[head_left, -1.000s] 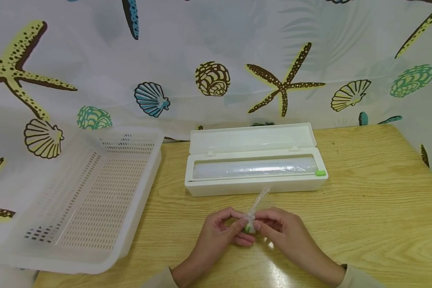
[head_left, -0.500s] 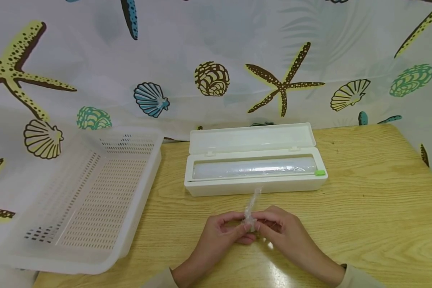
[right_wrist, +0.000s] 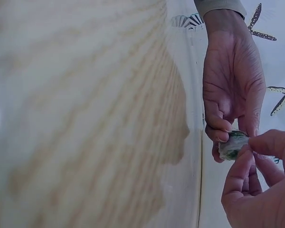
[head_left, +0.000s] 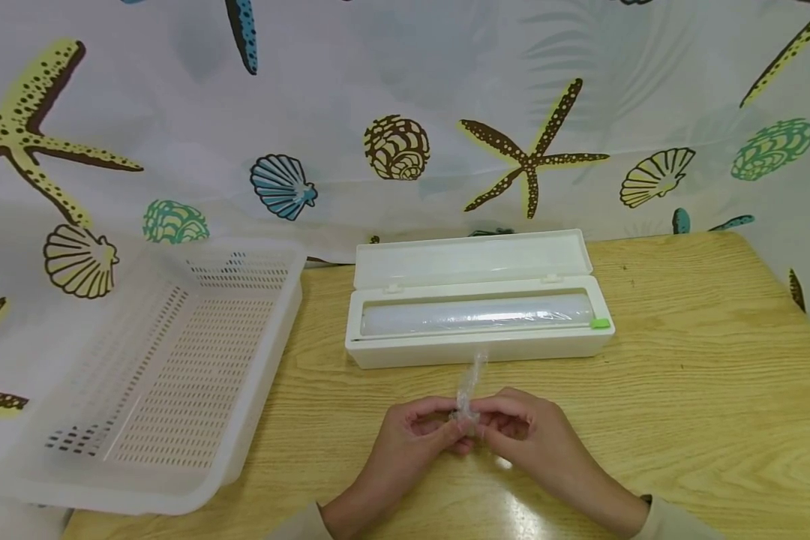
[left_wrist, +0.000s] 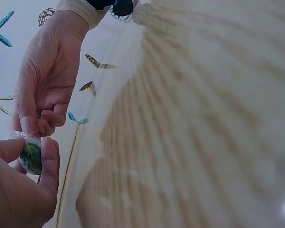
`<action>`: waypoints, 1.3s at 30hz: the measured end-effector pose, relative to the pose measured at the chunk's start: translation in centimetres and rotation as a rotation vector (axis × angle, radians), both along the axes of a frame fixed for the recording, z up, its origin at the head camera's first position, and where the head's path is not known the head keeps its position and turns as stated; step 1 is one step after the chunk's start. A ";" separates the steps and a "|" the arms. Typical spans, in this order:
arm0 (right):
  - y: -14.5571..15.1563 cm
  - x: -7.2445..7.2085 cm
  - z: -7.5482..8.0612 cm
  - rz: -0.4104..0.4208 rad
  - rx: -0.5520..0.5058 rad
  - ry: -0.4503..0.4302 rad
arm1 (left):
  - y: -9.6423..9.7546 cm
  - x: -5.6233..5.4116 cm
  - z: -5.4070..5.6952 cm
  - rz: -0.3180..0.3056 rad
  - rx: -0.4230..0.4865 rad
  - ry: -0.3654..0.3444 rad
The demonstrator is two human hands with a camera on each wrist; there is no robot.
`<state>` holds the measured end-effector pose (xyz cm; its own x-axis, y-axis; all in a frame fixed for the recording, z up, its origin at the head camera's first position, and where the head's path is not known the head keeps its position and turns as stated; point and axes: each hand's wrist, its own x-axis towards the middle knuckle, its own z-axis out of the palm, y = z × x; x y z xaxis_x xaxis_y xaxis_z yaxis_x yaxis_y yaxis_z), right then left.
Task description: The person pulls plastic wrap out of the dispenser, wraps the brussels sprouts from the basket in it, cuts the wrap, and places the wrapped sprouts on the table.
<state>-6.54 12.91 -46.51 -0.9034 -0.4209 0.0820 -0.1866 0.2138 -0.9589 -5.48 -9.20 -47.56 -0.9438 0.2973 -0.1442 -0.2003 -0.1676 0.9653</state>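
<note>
A small bundle of clear plastic wrap (head_left: 466, 418) sits between both hands in the head view, its twisted tail pointing up toward the white box. Green and white contents show through the film of the bundle (left_wrist: 31, 156) in the left wrist view. My left hand (head_left: 405, 450) pinches it from the left with thumb and fingers. From the other side, my right hand (head_left: 543, 442) pinches the film with thumb and forefinger. In the right wrist view the left fingers cup the bundle (right_wrist: 232, 146) while the right fingertips are at its end. What is wrapped inside is partly hidden.
Just beyond the hands lies a white cling film dispenser (head_left: 479, 349), lid raised, with a film roll (head_left: 479, 313) inside and a green slider (head_left: 600, 324) at its right end. A white perforated basket (head_left: 263, 390) stands on the left of the wooden table (head_left: 702, 360).
The fingers have shifted around the bundle, and its twisted tail has swung left and sits lower. Its green part, visible in the head view earlier, is now covered. Box and basket are unmoved.
</note>
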 end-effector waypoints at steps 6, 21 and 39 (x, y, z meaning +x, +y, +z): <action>-0.1 0.0 0.0 0.013 -0.016 0.019 | 0.0 0.0 0.0 0.014 -0.001 0.007; -0.5 0.0 0.5 -0.035 -0.044 -0.072 | 0.4 0.3 -0.3 -0.004 -0.056 0.136; -0.4 -0.2 0.6 -0.016 -0.029 -0.150 | 0.4 0.2 0.2 0.004 -0.109 0.100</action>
<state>-6.77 12.54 -45.96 -0.9130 -0.4058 -0.0427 -0.0375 0.1877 -0.9815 -5.33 -8.83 -47.37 -0.9563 0.2808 -0.0811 -0.1020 -0.0609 0.9929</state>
